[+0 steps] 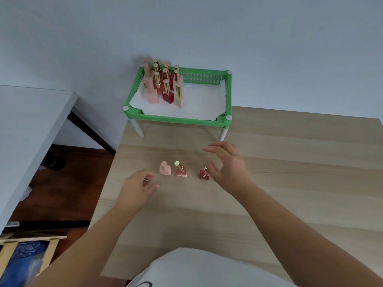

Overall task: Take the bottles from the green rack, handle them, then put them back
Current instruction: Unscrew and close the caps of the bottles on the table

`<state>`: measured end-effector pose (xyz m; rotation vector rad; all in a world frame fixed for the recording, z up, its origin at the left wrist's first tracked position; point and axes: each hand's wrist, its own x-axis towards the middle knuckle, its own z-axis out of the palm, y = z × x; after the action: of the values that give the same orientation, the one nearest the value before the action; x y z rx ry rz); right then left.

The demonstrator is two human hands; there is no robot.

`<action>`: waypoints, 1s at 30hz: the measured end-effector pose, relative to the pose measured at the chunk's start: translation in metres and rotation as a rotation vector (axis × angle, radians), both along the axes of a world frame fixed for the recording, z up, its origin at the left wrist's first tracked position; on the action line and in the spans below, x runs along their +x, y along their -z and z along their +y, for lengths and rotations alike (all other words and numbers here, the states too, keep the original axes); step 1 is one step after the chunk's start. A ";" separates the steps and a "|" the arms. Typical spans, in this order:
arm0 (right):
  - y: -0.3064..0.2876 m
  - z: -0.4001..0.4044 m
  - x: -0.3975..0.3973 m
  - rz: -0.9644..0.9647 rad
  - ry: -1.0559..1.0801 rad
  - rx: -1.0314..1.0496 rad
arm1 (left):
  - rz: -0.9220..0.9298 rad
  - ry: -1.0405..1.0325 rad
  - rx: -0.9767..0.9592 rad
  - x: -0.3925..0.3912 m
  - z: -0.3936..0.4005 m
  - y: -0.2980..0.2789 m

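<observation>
Three small bottles [182, 171] stand on the table [290, 162], out of the green rack [207, 120]; probably light, top-heavy glass, so grip their square bases. Your fingers [209, 149] are spread, holding nothing.

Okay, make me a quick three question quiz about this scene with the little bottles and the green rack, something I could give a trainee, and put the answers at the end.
1. How many bottles stand on the wooden table outside the green rack?
2. True or false: the right hand is clamped around the pink bottle.
3. Which loose bottle is closest to the right hand: A) the pink bottle, B) the gold-capped bottle, C) the dark red bottle?

Key
1. Three, in a row in front of the rack.
2. False; the right hand is open with fingers spread beside the dark red bottle, and the left hand is nearest the pink one.
3. C.
</observation>
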<state>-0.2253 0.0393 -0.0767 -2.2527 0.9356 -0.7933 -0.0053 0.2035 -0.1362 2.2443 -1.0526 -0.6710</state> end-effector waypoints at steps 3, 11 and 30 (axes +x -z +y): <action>-0.006 0.003 0.029 0.055 -0.125 -0.113 | 0.060 0.037 0.003 0.004 -0.008 0.013; 0.007 0.015 0.084 0.493 -0.327 0.016 | 0.177 0.006 -0.059 -0.009 -0.032 0.020; -0.003 0.031 0.056 0.335 -0.418 -0.091 | 0.253 -0.016 -0.220 -0.027 0.008 -0.002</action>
<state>-0.1691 0.0704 -0.0739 -2.5875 0.5384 -0.2824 -0.0318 0.2119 -0.1342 1.9209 -0.9334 -0.7690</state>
